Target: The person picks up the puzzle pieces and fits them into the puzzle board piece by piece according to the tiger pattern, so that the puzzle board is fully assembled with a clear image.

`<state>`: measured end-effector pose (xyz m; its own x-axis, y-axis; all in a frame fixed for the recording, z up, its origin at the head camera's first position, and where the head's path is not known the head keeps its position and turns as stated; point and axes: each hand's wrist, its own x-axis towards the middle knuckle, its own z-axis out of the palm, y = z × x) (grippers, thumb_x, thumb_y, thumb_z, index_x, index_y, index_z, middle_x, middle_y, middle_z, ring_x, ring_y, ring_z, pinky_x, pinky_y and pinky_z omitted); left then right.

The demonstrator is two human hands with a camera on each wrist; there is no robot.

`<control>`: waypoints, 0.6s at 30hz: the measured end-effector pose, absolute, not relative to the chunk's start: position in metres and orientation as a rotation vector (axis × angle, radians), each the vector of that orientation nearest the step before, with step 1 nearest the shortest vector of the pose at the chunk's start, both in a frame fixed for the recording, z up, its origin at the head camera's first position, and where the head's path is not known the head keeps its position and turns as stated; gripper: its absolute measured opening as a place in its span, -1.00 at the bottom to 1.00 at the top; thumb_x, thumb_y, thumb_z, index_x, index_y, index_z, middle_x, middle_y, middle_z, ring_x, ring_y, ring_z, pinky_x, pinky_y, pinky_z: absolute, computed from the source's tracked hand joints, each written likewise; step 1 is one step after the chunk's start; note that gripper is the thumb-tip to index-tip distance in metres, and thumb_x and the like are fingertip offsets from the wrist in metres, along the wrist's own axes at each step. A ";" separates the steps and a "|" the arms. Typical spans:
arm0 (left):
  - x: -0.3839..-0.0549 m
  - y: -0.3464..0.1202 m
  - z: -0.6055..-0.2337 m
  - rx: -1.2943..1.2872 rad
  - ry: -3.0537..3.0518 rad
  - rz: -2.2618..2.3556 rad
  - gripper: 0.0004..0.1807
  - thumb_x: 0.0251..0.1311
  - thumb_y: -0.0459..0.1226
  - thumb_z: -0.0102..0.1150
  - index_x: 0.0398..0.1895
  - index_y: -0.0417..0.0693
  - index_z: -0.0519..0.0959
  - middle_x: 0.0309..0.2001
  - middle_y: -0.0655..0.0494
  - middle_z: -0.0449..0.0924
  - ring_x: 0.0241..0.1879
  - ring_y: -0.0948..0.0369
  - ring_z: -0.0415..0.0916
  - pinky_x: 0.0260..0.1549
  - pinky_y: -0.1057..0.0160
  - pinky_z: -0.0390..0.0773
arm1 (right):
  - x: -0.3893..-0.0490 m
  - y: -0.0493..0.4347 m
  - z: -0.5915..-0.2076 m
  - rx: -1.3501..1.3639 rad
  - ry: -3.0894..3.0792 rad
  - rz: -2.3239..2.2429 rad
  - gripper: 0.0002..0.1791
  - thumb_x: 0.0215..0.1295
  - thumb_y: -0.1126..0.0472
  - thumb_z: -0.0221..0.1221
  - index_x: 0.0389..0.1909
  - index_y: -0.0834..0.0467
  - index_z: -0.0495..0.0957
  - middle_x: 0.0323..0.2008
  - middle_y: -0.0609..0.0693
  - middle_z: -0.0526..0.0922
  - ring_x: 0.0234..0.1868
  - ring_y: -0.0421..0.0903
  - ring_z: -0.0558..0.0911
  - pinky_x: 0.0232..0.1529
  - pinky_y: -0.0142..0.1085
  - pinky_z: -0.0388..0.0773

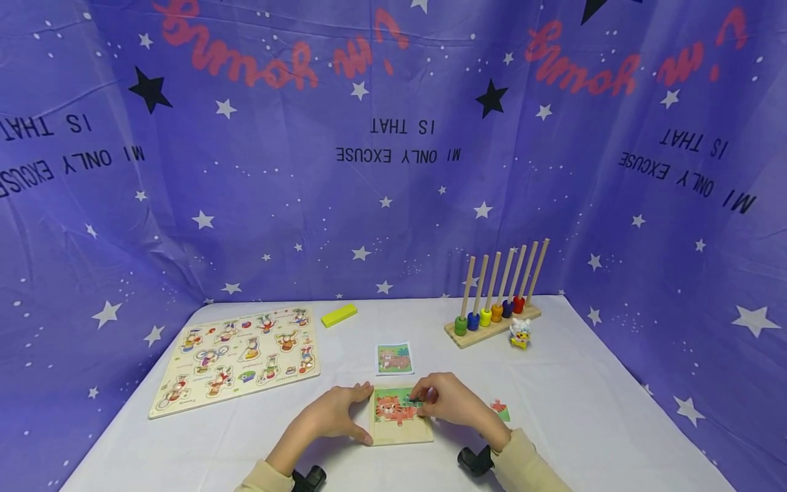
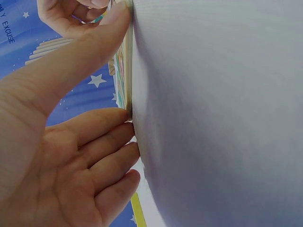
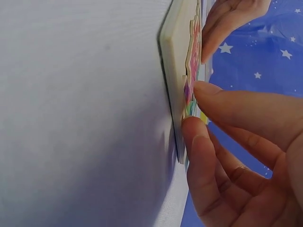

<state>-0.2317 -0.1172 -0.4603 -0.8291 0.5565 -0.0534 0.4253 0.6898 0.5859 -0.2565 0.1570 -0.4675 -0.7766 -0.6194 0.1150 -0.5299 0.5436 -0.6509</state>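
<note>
A small wooden puzzle board [image 1: 401, 435] lies on the white table, its nearer strip bare wood. Joined pieces form an orange tiger picture [image 1: 389, 408] on its farther part. My left hand [image 1: 335, 413] rests along the board's left edge, thumb at the near corner and fairly straight fingers at the far corner. Over the right side of the picture, my right hand [image 1: 451, 403] pinches a puzzle piece [image 3: 188, 94] between thumb and index finger; fingers partly hide it. Right of that hand lies a loose puzzle piece [image 1: 501, 410], red and green.
Beyond the board lies a picture card [image 1: 394, 359]. A large peg puzzle [image 1: 240, 359] sits at left, with a yellow block [image 1: 339, 315] near its far corner. At back right stand a bead rack [image 1: 492, 328] and a small white-and-yellow figurine [image 1: 520, 333].
</note>
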 end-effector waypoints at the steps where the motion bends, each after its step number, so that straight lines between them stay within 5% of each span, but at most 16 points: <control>1: -0.232 -0.117 -0.460 0.790 2.674 0.843 0.02 -0.30 0.01 0.55 0.29 -0.28 0.39 0.34 -0.15 0.33 0.31 -0.14 0.26 0.30 -0.14 0.22 | -0.256 0.157 -0.468 -0.987 2.647 -1.041 -0.79 0.05 0.36 0.37 -0.24 0.18 0.69 -0.35 -0.08 0.66 -0.44 -0.26 0.51 -0.46 -0.46 0.50; 18: -0.232 -0.118 -0.460 0.805 2.665 0.858 0.02 -0.30 0.01 0.55 0.29 -0.30 0.38 0.34 -0.16 0.32 0.32 -0.15 0.25 0.30 -0.15 0.22 | -0.255 0.156 -0.469 -1.027 2.628 -1.022 -0.75 0.09 0.38 0.36 -0.18 0.15 0.70 -0.37 -0.13 0.60 -0.40 -0.33 0.50 -0.34 -0.47 0.55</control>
<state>-0.2321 -0.1178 -0.4604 -0.8234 0.5656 -0.0460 0.4325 0.6780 0.5943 -0.2553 0.1562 -0.4687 -0.7571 -0.6441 0.1092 -0.5486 0.5361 -0.6415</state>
